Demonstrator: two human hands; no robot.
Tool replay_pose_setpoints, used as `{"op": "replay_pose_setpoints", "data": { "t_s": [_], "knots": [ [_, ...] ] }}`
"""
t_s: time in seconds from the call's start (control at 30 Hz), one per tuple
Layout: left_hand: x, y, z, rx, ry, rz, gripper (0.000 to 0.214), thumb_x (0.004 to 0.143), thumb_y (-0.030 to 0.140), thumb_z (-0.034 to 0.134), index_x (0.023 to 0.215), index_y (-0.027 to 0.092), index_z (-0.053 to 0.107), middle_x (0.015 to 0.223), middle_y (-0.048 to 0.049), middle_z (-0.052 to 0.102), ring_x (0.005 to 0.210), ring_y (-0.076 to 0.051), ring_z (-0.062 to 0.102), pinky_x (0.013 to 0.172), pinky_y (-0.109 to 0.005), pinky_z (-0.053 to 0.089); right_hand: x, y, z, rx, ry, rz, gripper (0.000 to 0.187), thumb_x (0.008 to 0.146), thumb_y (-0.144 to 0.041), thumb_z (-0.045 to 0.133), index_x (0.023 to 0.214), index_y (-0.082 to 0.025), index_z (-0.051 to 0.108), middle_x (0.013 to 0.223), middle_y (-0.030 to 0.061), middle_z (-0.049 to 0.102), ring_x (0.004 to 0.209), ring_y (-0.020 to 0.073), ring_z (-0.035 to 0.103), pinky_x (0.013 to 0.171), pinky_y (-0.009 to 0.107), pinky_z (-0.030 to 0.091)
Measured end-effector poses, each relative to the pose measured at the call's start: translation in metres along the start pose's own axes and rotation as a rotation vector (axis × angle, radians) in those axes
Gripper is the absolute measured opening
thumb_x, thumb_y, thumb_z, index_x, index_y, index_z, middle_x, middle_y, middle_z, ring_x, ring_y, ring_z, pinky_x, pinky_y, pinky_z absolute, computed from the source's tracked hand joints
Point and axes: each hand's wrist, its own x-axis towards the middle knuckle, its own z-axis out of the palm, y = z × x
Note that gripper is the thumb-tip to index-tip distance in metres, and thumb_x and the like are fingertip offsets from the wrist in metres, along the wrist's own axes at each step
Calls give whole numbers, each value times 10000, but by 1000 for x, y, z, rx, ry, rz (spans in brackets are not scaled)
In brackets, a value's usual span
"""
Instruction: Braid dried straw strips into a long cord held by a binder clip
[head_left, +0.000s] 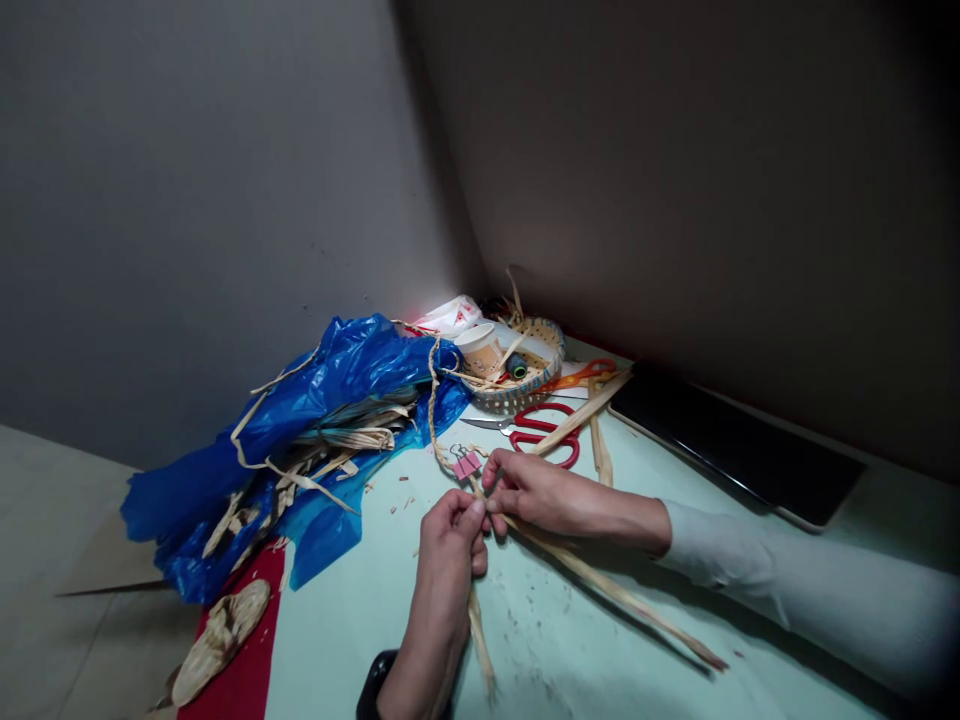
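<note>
Because the strips (615, 592) are dry and flat, I judge they could split where I bend them — a hard twist at the pinch would do it. If either pinch slackens, the braid (432, 400) could loosen back as far as the clip (466, 463), and the long loose ends could tangle with each other on the table (570, 660).

The braid is a thin pale cord, plaited tight. It lies on the table just in front of me, running from my fingers up past the pink clip and curving toward the basket (517, 397). The strips are straw-coloured; one trails off to my right, another back toward me.

My left hand (448, 545) has thumb and fingers pressed together on the working point. My right hand (544, 497) pinches the strips just beside it — the two hands touch.

Red scissors (546, 436) lie just beyond my right hand, and a cup (481, 352) stands at the basket. A blue bag (330, 400) with more strips is heaped to the left.
</note>
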Motion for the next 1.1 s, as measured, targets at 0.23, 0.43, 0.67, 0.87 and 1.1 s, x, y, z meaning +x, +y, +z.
{"op": "replay_pose_setpoints", "data": {
  "t_s": [0.23, 0.43, 0.67, 0.87, 1.1],
  "knots": [
    [1, -5, 3, 104, 122, 58, 249, 679, 327, 647, 584, 190, 462, 421, 91, 419, 375, -34, 249, 375, -177, 160, -12, -2, -9, -535, 41, -226, 121, 901, -224, 508, 834, -156, 582, 785, 56, 618, 786, 186, 544, 655, 255, 374],
    [3, -11, 2, 135, 161, 74, 231, 675, 308, 658, 595, 192, 475, 444, 112, 353, 389, -37, 243, 389, -183, 160, -23, -8, -8, -749, 94, -244, 213, 887, -221, 506, 698, -166, 589, 623, 35, 564, 593, 152, 472, 539, 274, 255],
    [3, -11, 3, 86, 168, 58, 249, 614, 326, 690, 568, 185, 490, 464, 90, 422, 388, -36, 267, 386, -188, 150, -33, -5, 8, -1007, 258, -435, 170, 893, -178, 477, 800, -169, 619, 831, 80, 626, 760, 195, 516, 568, 329, 224],
    [1, -8, 2, 2, 155, -8, 237, 613, 346, 691, 607, 181, 521, 398, 128, 303, 362, -26, 195, 377, -179, 108, -35, 7, 15, -991, 264, -633, 133, 869, -129, 476, 845, -147, 605, 854, 70, 608, 766, 190, 469, 606, 335, 276],
    [-8, -8, -4, -127, 92, -52, 272, 650, 351, 737, 718, 155, 562, 447, 109, 388, 375, -8, 258, 387, -150, 123, -42, 10, 25, -1015, 155, -707, 176, 869, -108, 463, 835, -124, 636, 852, 91, 637, 782, 210, 497, 615, 337, 325]
  ]
}}
